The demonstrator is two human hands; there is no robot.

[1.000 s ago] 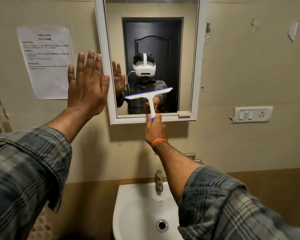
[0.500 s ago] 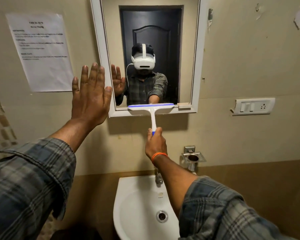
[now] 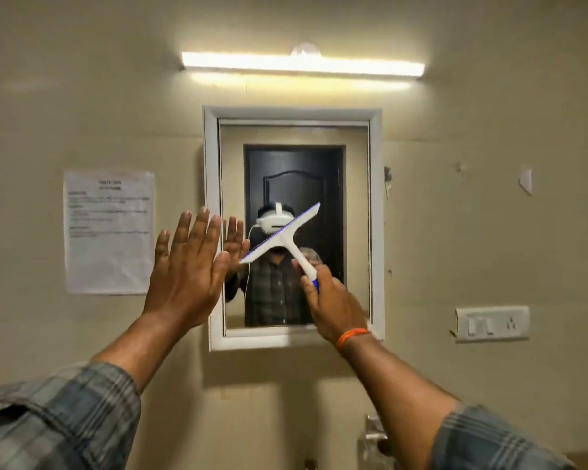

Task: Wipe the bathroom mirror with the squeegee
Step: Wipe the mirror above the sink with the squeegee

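Two hands up: my right hand (image 3: 333, 305) grips the white, blue-edged plastic squeegee (image 3: 282, 237), tilted mid-glass on the white-framed wall mirror (image 3: 375, 215); my left hand (image 3: 184, 266) is spread flat. Upper glass looks unwiped.

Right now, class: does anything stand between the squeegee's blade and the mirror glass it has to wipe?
Nothing visible does. The right hand holds the squeegee tilted before the mirror. The open left hand is raised by the frame's left edge, beside the blade, not in front of it.
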